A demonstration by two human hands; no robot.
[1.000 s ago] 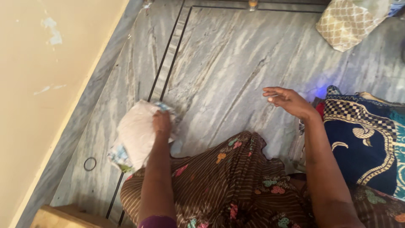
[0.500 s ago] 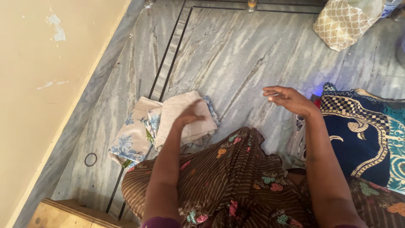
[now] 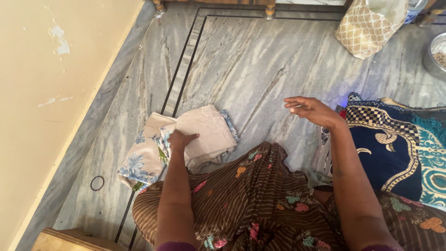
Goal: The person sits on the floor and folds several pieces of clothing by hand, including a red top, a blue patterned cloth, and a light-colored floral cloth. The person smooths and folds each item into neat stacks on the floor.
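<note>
I sit on a marble floor [image 3: 260, 65] with a brown striped, flowered skirt [image 3: 260, 195] over my knees. My left hand [image 3: 180, 139] rests flat on a folded beige cloth [image 3: 209, 130], which lies on top of a folded cloth with blue flowers [image 3: 139, 160]. The fingers lie spread on the fabric and grip nothing. Off to the right, my right hand [image 3: 309, 109] hovers above the floor, palm down, fingers loosely apart and empty. It is close to a pile of dark blue patterned fabric [image 3: 395, 148].
A cream wall [image 3: 51, 93] runs along the left. A small black ring [image 3: 97, 183] lies on the floor near it. A beige lattice-patterned bag [image 3: 367, 28] and a metal bowl [image 3: 436, 56] stand at the top right. A wooden edge [image 3: 69, 239] shows at the bottom left.
My left hand turned the beige cloth over to the right onto the flowered cloth and now presses it flat. My right hand has barely moved.
</note>
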